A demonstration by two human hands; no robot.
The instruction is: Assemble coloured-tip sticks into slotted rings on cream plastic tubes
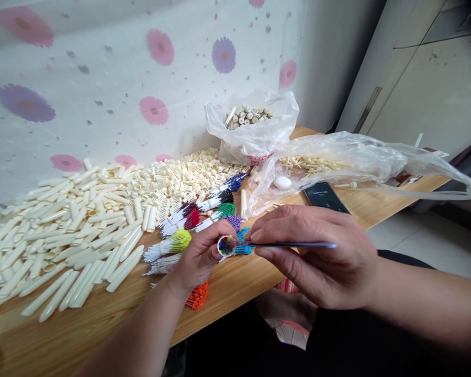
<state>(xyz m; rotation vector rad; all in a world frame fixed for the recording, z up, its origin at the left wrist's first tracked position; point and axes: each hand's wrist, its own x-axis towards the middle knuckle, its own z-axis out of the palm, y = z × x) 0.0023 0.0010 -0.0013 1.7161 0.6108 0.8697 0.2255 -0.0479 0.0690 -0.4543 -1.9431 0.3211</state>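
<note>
My left hand (200, 254) grips a white pen barrel (220, 253), its round open end facing me with several coloured refill tips inside. Between the thumb and fingers of my right hand (329, 262) are slim metal tweezers (298, 244); their points reach the mouth of the barrel. Around my left hand lie bundles of thin white refills with coloured tips: yellow (180, 241), red (191, 219), green (225, 210), light blue (244, 242) and orange (197, 296). My fingers hide most of the barrel.
Long cream barrels (74, 235) are heaped on the left of the wooden table (259, 275), with small cream clip parts (180, 180) behind. A plastic bag (251, 139) of round-ended parts stands at the back. A clear bag (377, 157) and a phone (325, 197) lie right.
</note>
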